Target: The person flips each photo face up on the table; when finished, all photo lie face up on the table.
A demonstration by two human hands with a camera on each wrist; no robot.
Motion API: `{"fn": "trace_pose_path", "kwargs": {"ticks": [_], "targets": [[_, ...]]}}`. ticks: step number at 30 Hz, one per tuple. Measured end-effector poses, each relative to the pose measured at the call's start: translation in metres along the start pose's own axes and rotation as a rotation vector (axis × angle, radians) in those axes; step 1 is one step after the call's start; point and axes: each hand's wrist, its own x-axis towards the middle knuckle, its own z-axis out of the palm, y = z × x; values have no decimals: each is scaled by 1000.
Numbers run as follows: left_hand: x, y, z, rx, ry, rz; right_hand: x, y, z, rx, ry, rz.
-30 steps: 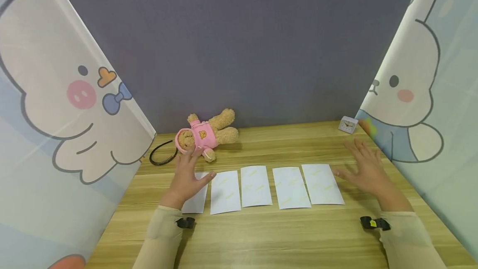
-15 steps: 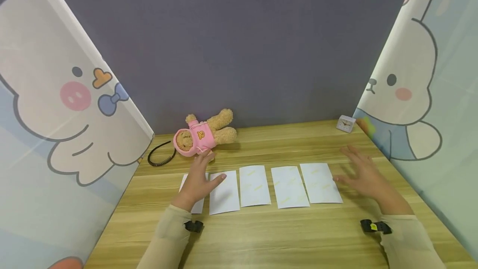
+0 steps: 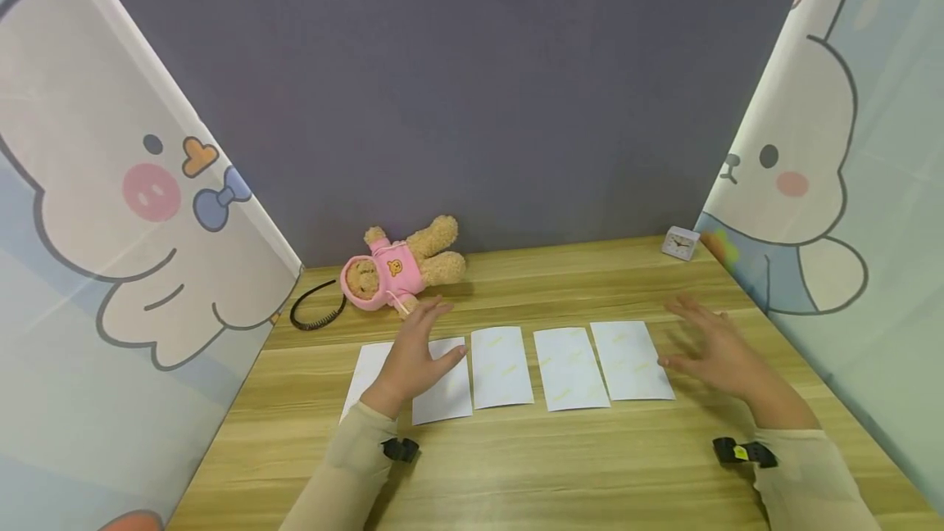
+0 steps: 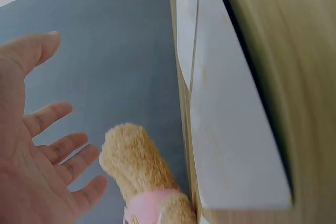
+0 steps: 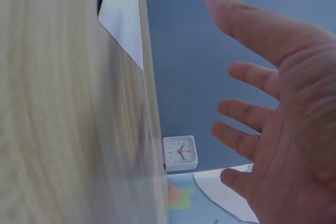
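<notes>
Several white paper sheets with faint yellow print lie in a row across the wooden table. My left hand (image 3: 411, 363) hovers, fingers spread, above the leftmost sheet (image 3: 363, 367) and the one beside it (image 3: 451, 401), partly covering both. Its palm and loosely bent fingers hold nothing in the left wrist view. Just right of the rightmost sheet (image 3: 631, 360), my right hand (image 3: 721, 352) hangs with thumb and fingers apart and nothing between them. Between these lie a middle sheet (image 3: 502, 367) and a slightly tilted one (image 3: 572, 369).
A teddy bear in a pink hoodie (image 3: 398, 269) lies at the back left beside a black headband (image 3: 319, 306). A small white clock (image 3: 680, 243) stands at the back right corner. A grey panel (image 3: 472, 105) rises behind the table, with cartoon-printed walls at both sides.
My left hand has moved right, from over the leftmost sheet toward the second, uncovering more of the leftmost. The right hand stays nearly in place. The camera view has shifted slightly.
</notes>
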Motion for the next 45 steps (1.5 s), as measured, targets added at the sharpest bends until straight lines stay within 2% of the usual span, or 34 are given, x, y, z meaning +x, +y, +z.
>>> {"fn": "trace_pose_path", "kwargs": {"ticks": [8,16,24,40,45], "targets": [[6,22,12,2,-62,-23,-5,-1,-1,56,-37,19],[13,43,24,11,-55,50,-9,-1,0,65,-43,-3],[19,63,38,24,-119,52,-14,1,1,75,-76,-16],[26,97,67,28,-231,104,-20,2,2,89,-139,15],[28,109,74,31,-263,96,-21,1,4,112,-161,25]]}}
